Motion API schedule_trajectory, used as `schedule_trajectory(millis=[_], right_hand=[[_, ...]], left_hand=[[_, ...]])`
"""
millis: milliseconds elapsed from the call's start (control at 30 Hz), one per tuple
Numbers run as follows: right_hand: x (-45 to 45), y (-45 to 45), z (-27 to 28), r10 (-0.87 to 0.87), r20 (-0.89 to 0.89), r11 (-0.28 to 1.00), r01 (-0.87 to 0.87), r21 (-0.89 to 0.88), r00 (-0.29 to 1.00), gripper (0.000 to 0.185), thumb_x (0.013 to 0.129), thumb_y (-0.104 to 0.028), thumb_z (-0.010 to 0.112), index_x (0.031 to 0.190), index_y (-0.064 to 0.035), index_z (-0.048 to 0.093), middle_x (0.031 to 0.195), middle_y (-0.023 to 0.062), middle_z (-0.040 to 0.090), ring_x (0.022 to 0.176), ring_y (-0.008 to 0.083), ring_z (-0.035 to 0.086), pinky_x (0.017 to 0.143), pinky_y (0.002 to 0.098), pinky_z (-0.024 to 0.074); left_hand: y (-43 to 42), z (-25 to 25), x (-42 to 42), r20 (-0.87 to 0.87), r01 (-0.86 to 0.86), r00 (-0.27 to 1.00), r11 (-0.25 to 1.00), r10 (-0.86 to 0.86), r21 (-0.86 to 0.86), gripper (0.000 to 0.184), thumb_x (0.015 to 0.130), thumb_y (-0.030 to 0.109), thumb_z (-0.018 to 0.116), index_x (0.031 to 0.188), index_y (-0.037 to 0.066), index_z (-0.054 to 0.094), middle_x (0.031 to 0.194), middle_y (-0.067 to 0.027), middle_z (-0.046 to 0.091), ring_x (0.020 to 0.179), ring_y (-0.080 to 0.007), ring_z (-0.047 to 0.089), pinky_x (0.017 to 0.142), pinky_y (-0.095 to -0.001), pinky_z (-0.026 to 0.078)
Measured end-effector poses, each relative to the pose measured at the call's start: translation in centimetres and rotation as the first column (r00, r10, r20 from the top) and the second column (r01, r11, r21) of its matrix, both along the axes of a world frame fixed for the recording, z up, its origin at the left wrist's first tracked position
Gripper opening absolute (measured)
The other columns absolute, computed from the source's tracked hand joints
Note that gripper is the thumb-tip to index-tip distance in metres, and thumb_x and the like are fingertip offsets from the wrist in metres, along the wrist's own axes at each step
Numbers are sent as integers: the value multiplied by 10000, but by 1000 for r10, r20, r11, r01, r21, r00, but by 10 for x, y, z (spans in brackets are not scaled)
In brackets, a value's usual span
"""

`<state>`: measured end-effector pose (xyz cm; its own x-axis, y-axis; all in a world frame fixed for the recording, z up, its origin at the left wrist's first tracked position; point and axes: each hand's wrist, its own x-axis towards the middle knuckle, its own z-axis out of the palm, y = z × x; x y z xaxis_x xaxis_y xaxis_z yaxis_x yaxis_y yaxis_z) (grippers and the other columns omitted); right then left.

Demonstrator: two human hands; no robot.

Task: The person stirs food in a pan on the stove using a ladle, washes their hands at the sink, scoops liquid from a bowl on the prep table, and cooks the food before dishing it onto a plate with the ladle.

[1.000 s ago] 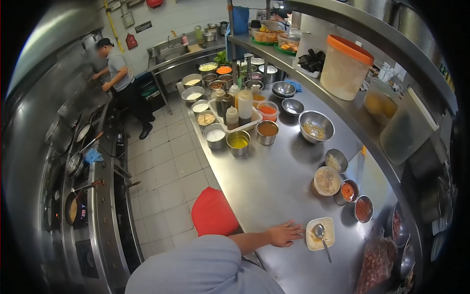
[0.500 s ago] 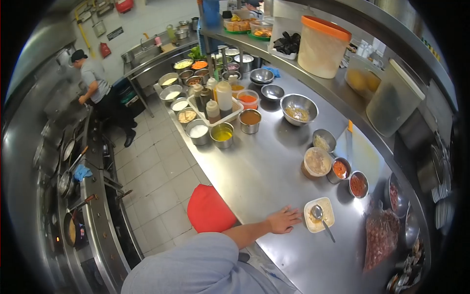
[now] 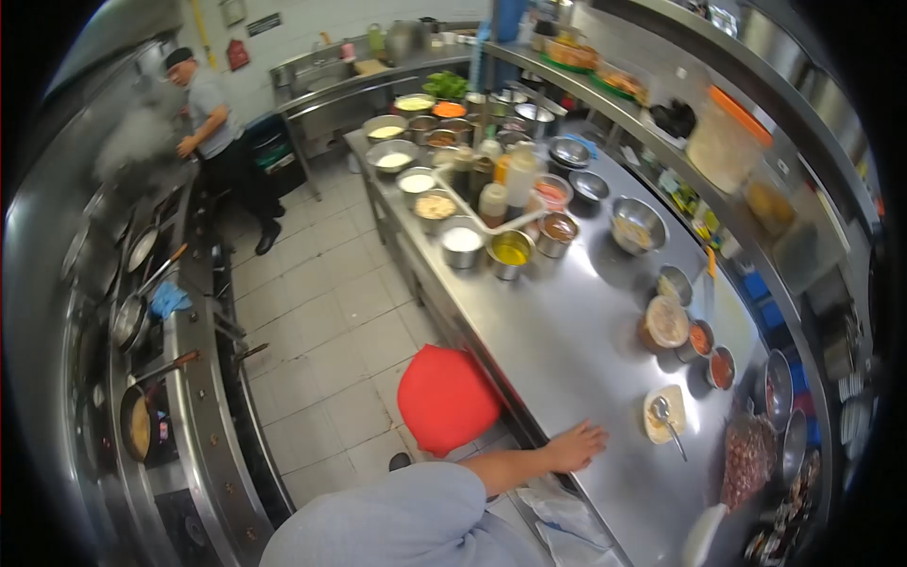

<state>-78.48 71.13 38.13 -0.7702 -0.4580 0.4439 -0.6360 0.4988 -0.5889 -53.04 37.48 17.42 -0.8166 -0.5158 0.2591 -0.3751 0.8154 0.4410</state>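
My left hand rests palm down near the edge of the steel table. Its fingers are slightly apart and hold nothing. To its right, a pale square tub has a metal spoon lying in it. Farther back are a plastic tub of pale food and small metal bowls with orange-red food. My right hand is out of view. A white rounded object shows at the lower right; what supports it is hidden.
Sauce bottles and several metal food pots crowd the table's far end. A bag of meat lies at right. A red rounded item is beside the table. Left, a co-worker stands by a stove with pans.
The view has shifted, so the table sits farther right. My left hand has drawn back from the pale tub toward the table edge. The white object has appeared at the lower right.
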Motion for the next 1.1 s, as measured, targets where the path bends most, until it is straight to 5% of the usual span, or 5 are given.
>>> schedule_trajectory(millis=[267, 567, 800, 933, 1100], right_hand=[[212, -148, -24, 359, 70, 777, -339, 530, 931, 454, 1026, -361, 510, 1325, -44, 637, 1371, 198, 610, 1318, 356, 538, 1163, 500, 349], [261, -302, -150, 634, -3, 633, -517, 576, 773, 412, 999, -200, 475, 1345, -12, 599, 1361, 196, 603, 1311, 336, 534, 1135, 462, 364], [290, -375, -176, 571, 123, 673, -548, 496, 812, 398, 946, -51, 501, 1323, 39, 590, 1291, 221, 632, 1246, 349, 576, 1068, 415, 432], [294, -412, -204, 576, 138, 745, -587, 317, 805, 391, 921, 3, 588, 1309, 46, 586, 1247, 230, 635, 1175, 380, 598, 1036, 405, 462], [325, -456, -238, 545, 122, 828, -508, -237, 830, 428, 975, -54, 573, 1395, 13, 537, 1185, 187, 640, 1121, 320, 605, 1011, 402, 456]], left_hand=[[107, -56, 301, 391, -85, 884, 736, -255, 672, 347, 899, 285, 631, 1133, 31, 659, 1080, -213, 690, 1046, -387, 659, 906, -514, 500], [304, -120, 746, 607, -924, 193, -65, 770, 376, 507, 912, 389, 589, 1267, 31, 648, 1299, -222, 643, 1205, -392, 609, 1014, -489, 485], [482, -161, 726, 590, -863, -15, -308, 808, 400, 521, 971, 455, 542, 1220, 18, 675, 1237, -212, 664, 1122, -396, 639, 1003, -486, 491], [497, -145, 667, 812, -465, 338, -666, 475, 583, 470, 985, 389, 541, 1230, 9, 666, 1167, -168, 692, 991, -321, 682, 941, -429, 546], [457, -155, 684, 588, -768, 543, 72, 600, 637, 452, 973, 346, 583, 1311, 52, 641, 1117, -136, 718, 984, -271, 688, 731, -422, 606]])
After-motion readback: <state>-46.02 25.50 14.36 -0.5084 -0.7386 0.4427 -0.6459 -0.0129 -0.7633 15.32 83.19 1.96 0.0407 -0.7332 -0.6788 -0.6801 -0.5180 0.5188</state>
